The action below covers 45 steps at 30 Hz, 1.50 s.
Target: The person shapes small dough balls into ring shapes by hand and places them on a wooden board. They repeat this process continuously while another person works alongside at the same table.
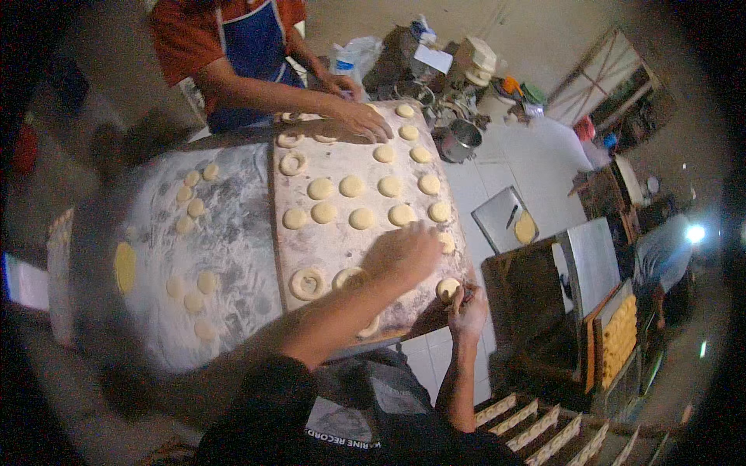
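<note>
the left hand is over the right part of the pale floured surface, its fingers bent downward beside a dough disc that it partly hides; whether they are open or gripping anything, i cannot tell. the right hand is at the near right corner, its fingers curled at the right edge of another dough disc; whether they pinch it or only touch it is too small to tell. this disc lies nearest to the person on the right.

to the far side of the hands, more discs lie apart in loose rows. a dough ring lies at the near left of this surface, a second one partly under the left forearm, and a further ring at the far left.

on the left, a greyer floured section holds smaller rounds in two groups, with a flat yellow piece at its left edge. at the far side, a co-worker in a blue apron has one hand among the discs. a metal pot stands on the floor at the far right.
</note>
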Motion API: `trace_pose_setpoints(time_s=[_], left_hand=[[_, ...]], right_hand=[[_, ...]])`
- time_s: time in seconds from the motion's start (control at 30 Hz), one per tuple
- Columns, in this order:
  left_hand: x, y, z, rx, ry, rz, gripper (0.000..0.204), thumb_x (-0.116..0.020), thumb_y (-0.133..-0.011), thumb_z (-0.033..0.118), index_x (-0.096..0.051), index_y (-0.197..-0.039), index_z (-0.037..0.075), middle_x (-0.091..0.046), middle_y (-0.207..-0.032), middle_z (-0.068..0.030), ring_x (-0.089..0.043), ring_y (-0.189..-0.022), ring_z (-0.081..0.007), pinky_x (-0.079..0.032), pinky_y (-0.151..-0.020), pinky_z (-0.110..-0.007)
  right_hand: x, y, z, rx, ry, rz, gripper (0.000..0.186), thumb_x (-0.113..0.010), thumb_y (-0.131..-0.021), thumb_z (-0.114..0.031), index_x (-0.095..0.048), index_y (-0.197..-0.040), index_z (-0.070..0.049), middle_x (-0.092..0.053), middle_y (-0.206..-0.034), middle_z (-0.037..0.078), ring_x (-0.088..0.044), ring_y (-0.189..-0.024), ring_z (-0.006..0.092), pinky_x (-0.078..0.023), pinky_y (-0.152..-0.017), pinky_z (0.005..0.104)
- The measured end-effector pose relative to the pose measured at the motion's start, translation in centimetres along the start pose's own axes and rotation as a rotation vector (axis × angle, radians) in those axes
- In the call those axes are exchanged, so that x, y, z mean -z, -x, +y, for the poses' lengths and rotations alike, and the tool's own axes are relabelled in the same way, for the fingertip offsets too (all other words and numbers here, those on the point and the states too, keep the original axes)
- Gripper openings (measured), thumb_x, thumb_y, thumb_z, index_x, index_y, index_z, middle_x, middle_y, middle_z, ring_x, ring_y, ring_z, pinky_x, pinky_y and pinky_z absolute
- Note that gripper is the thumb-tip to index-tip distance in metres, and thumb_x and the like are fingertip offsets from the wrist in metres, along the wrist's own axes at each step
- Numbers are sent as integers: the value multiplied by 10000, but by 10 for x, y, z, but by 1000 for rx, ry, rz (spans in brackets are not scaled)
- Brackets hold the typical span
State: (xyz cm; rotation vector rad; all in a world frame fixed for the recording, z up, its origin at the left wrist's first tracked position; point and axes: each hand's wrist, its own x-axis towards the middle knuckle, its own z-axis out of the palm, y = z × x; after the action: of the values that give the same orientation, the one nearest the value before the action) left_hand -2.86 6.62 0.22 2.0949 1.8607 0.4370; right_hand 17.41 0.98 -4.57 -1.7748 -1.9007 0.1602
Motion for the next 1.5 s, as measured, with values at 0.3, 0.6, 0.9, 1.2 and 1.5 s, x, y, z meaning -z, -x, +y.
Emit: trace_pose_setpoints(time_s=[0.3, 0.6, 0.9, 1.2, 1.5], left_hand=[[-43, 22, -7, -63, 733, 309, 472, -676, -816, 155, -464, -1230, 78, -641, -919, -241, -633, -938, -400, -485, -799, -505], [68, 319, -226, 668, 521, 278, 266, -701, -818, 122, -642, -1065, 44, -641, -1022, -205, -621, -986, -384, -496, -847, -450], [68, 345, -237, 823, 608, 595, 382, -686, -900, 241, -606, -1183, -3, -633, -1092, -220, -640, -984, -336, -506, -863, -406], [114, 368, -256, 346, 702, 694, 243, -757, -802, 93, -664, -1010, 11, -688, -892, -105, -664, -808, -195, -527, -753, -321], [94, 348, -254, 238, 1200, 943, 342, -535, -873, -52, -473, -1197, 34, -550, -1053, -84, -567, -921, -178, -493, -834, -327]], right_hand=[[-9, -5, -69, -164, -1044, -383, 311, -504, -959, -202, -555, -1221, -41, -634, -1123, 90, -611, -1018, 259, -510, -876, 398], [-105, 59, -276, 661, -410, -1176, 463, -678, -775, -140, -583, -1217, -39, -628, -1193, 203, -604, -1092, 401, -533, -853, 419], [-153, 83, -363, 654, -463, -1180, 293, -658, -826, -115, -605, -1108, -56, -638, -1125, 174, -617, -1034, 304, -505, -852, 376], [-111, 130, -402, 394, -518, -831, 450, -744, -736, -110, -479, -1093, -35, -609, -950, 152, -627, -875, 329, -508, -791, 384], [-115, 128, -405, -124, -1795, -1495, 532, -670, -862, -193, -439, -1321, -58, -586, -1088, 114, -580, -1002, 233, -480, -837, 365]])
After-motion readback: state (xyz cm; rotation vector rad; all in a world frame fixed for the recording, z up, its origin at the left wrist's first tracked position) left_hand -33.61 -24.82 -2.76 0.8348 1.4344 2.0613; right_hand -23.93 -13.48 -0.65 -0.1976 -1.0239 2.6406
